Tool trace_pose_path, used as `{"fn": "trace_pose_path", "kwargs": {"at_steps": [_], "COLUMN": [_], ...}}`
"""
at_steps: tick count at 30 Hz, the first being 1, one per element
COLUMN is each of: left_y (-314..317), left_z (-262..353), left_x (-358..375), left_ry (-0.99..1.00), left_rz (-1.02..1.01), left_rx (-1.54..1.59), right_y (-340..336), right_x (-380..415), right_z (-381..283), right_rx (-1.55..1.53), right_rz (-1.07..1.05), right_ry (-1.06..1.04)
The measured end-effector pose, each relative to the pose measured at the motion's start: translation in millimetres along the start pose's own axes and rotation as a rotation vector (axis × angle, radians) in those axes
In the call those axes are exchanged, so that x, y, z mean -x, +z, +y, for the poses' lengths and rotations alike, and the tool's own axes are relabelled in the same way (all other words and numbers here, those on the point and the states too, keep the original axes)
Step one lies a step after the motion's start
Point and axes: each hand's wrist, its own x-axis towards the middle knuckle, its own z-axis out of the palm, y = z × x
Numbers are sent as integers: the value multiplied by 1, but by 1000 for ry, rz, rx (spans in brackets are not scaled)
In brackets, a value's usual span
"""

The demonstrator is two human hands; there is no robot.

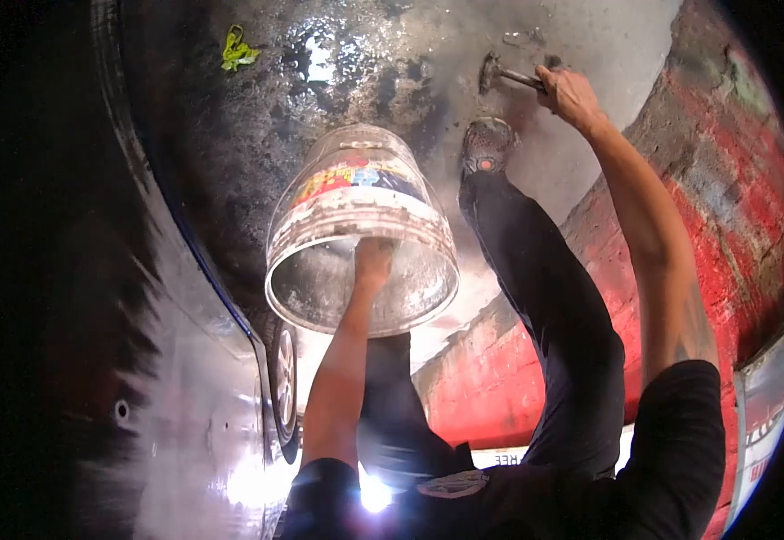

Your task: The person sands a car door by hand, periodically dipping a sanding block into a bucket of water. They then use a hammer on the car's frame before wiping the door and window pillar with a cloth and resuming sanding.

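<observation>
A worn plastic bucket (360, 202) with a colourful printed label is tilted, its open mouth facing me. My left hand (376, 256) reaches inside it, the fingers hidden behind the upper rim. Out to the right, my right hand (572, 95) is wrapped around the handle of a hammer (519, 79). The hammer's head is close over the stained floor, just beyond a dark shoe (489, 146) on my foot.
A car body panel (203, 405) runs along the left, with a wheel (286, 373) near it. To the right rises a red, peeling wall (653, 225). A crumpled yellow-green scrap (237, 49) lies on the wet, dark floor (230, 117). A bright light glares low down.
</observation>
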Motion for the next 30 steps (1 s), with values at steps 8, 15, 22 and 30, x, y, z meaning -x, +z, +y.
{"fn": "trace_pose_path", "kwargs": {"at_steps": [8,15,22,30], "left_y": [-17,-27,-67,-25], "left_z": [60,34,39,-101], "left_x": [64,88,55,-113], "left_ry": [15,149,-6,523], "left_rz": [149,343,340,521], "left_rx": [338,449,403,-312], "right_y": [-178,-237,-52,133], "right_x": [133,159,69,15], "right_z": [-124,-283,-422,-434], "right_rx": [-1030,-1035,-949,-723], "right_rz": [-168,-499,-332,115], "right_ry": [449,114,424,333]}}
